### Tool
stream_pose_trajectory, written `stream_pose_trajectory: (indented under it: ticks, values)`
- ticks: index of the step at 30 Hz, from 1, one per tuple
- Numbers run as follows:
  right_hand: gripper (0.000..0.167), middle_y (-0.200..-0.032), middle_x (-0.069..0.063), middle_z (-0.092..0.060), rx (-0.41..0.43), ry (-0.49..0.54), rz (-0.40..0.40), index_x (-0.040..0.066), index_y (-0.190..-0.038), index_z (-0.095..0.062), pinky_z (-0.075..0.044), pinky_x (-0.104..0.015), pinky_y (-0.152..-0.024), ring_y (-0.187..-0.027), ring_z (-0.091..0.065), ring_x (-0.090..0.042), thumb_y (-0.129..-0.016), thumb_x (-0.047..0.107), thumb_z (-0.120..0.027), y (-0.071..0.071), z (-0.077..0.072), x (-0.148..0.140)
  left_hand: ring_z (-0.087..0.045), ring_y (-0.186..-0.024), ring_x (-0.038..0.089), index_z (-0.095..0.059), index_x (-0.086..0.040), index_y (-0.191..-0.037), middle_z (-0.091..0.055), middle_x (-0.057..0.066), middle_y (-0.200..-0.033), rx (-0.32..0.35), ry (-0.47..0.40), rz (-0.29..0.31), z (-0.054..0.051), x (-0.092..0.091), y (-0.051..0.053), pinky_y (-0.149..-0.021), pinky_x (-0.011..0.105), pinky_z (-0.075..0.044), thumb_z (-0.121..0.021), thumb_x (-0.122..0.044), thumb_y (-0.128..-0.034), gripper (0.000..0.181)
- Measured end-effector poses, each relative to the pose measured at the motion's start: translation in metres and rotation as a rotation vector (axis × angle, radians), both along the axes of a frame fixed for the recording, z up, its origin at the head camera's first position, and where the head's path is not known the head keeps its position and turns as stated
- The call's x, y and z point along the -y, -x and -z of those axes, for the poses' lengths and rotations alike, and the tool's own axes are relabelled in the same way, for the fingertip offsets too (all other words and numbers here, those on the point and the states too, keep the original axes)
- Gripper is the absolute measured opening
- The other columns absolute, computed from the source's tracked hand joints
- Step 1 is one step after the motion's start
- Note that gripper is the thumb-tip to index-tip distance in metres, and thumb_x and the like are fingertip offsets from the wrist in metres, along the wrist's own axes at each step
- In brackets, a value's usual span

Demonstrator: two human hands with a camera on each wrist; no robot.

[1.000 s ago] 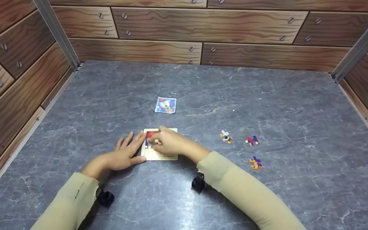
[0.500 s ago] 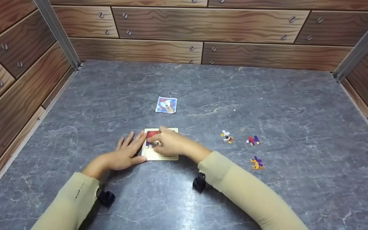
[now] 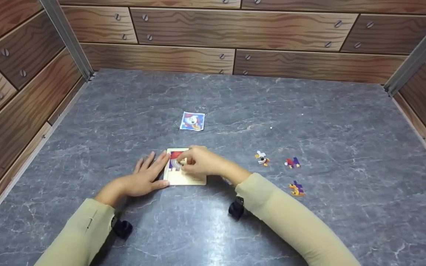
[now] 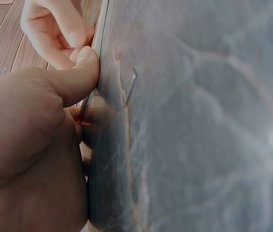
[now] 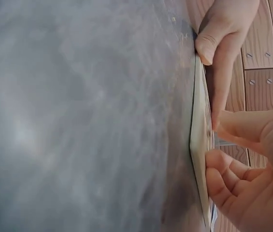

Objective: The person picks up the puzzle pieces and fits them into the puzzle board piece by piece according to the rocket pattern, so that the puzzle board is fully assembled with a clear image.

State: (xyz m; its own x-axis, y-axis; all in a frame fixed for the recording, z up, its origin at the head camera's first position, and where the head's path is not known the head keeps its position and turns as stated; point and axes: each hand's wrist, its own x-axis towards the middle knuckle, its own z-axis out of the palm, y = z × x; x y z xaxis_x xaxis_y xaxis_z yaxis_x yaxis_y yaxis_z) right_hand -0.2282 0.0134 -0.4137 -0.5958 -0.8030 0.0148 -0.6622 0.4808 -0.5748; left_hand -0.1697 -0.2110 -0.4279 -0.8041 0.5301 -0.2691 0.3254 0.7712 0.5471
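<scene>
A pale square puzzle tray (image 3: pixel 187 181) lies on the table, with red, purple and white pieces (image 3: pixel 176 154) in its upper left part. My left hand (image 3: pixel 141 181) lies flat beside it, fingertips and thumb touching its left edge. Over the tray's right part is my right hand (image 3: pixel 202 161), index finger and thumb apart above the fitted pieces; no piece shows between them. The right wrist view has the right hand (image 5: pixel 257 159) with some fingers bent at the tray edge (image 5: pixel 199 130). My left thumb (image 4: pixel 80 77) rests on that edge in the left wrist view.
A picture card (image 3: pixel 192 121) lies beyond the tray. To the right are three loose pieces: one white and orange (image 3: pixel 261 159), one red and purple (image 3: pixel 292 162), one orange and purple (image 3: pixel 296 188). Something small (image 3: pixel 227 181) shows partly under my right wrist.
My right hand has shifted slightly right, its index finger drawn back from the tray's left part, so more of the fitted pieces shows. My left hand has stayed in place.
</scene>
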Motion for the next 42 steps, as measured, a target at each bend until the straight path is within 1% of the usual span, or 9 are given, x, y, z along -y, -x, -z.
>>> stream_pose_trajectory:
  ticks: [4, 9, 14, 21, 26, 34, 39, 40, 42]
  values:
    - [0.029, -0.096, -0.009, -0.067, 0.063, 0.06, 0.012, 0.003, -0.116, -0.065, -0.049, -0.027, -0.073, -0.082, -0.061, -0.018, -0.088, 0.013, -0.064, 0.0, -0.005, -0.004, 0.017, -0.136, 0.037, 0.001, -0.01, -0.15, 0.008, 0.011, -0.155, -0.004, 0.005, -0.004, 0.0, 0.0, -0.001, -0.104, 0.056, 0.015, -0.044, -0.043, -0.0963, 0.078]
    - [0.03, -0.106, -0.012, -0.066, 0.126, 0.111, 0.056, 0.002, -0.116, -0.065, -0.051, -0.026, -0.073, -0.087, -0.063, -0.02, -0.088, 0.013, -0.064, -0.002, -0.011, -0.014, 0.017, -0.136, 0.037, 0.0, -0.009, -0.15, 0.007, 0.011, -0.155, -0.011, 0.001, -0.002, 0.002, 0.0, 0.0, -0.104, 0.055, 0.014, -0.044, -0.043, -0.0965, 0.077]
    - [0.028, -0.098, -0.009, -0.067, 0.158, 0.146, 0.095, 0.002, -0.113, -0.066, -0.049, -0.025, -0.072, -0.082, -0.06, -0.015, -0.088, 0.014, -0.064, -0.002, -0.014, -0.029, 0.018, -0.136, 0.037, 0.0, -0.009, -0.15, 0.008, 0.01, -0.155, 0.003, -0.007, -0.005, 0.004, 0.001, -0.001, -0.104, 0.055, 0.015, -0.044, -0.042, -0.0965, 0.077]
    - [0.028, -0.092, -0.004, -0.066, 0.231, 0.213, 0.101, 0.001, -0.113, -0.065, -0.046, -0.024, -0.067, -0.075, -0.054, -0.009, -0.089, 0.015, -0.064, -0.004, -0.016, -0.047, 0.018, -0.137, 0.034, 0.001, -0.011, -0.15, 0.008, 0.01, -0.155, 0.013, -0.003, -0.006, 0.005, 0.001, -0.001, -0.104, 0.054, 0.014, -0.043, -0.044, -0.0962, 0.077]
    - [0.028, -0.086, -0.001, -0.063, 0.253, 0.223, 0.127, 0.003, -0.113, -0.065, -0.045, -0.025, -0.065, -0.073, -0.052, -0.01, -0.088, 0.015, -0.064, -0.006, -0.018, -0.062, 0.018, -0.137, 0.034, 0.001, -0.011, -0.15, 0.008, 0.01, -0.155, 0.016, 0.007, 0.0, 0.003, 0.0, 0.0, -0.105, 0.054, 0.014, -0.043, -0.043, -0.0964, 0.077]
    - [0.032, -0.091, -0.004, -0.064, 0.28, 0.231, 0.176, 0.003, -0.116, -0.064, -0.048, -0.03, -0.068, -0.076, -0.055, -0.015, -0.089, 0.02, -0.064, -0.009, -0.021, -0.088, 0.019, -0.137, 0.034, 0.001, -0.012, -0.15, 0.009, 0.009, -0.155, 0.019, 0.017, 0.002, 0.0, -0.002, 0.0, -0.105, 0.054, 0.014, -0.043, -0.045, -0.0961, 0.077]
    - [0.032, -0.094, -0.009, -0.064, 0.263, 0.232, 0.197, 0.002, -0.117, -0.063, -0.046, -0.028, -0.066, -0.076, -0.054, -0.018, -0.089, 0.018, -0.064, -0.01, -0.024, -0.103, 0.018, -0.137, 0.034, 0.001, -0.012, -0.15, 0.009, 0.008, -0.155, 0.013, 0.017, -0.001, 0.001, -0.001, 0.0, -0.105, 0.054, 0.014, -0.043, -0.045, -0.0959, 0.078]
    - [0.032, -0.093, -0.01, -0.064, 0.256, 0.232, 0.202, 0.001, -0.117, -0.063, -0.046, -0.027, -0.066, -0.076, -0.053, -0.018, -0.089, 0.016, -0.063, -0.013, -0.028, -0.106, 0.018, -0.137, 0.034, 0.001, -0.012, -0.15, 0.009, 0.008, -0.155, 0.011, 0.018, -0.002, 0.001, -0.001, 0.0, -0.105, 0.054, 0.014, -0.043, -0.045, -0.0958, 0.078]
    - [0.032, -0.092, -0.009, -0.064, 0.246, 0.235, 0.211, 0.001, -0.117, -0.063, -0.046, -0.026, -0.065, -0.075, -0.054, -0.018, -0.089, 0.016, -0.063, -0.012, -0.029, -0.113, 0.018, -0.137, 0.034, 0.001, -0.012, -0.15, 0.009, 0.008, -0.155, 0.007, 0.016, -0.001, 0.002, -0.001, 0.0, -0.105, 0.054, 0.014, -0.043, -0.045, -0.0958, 0.078]
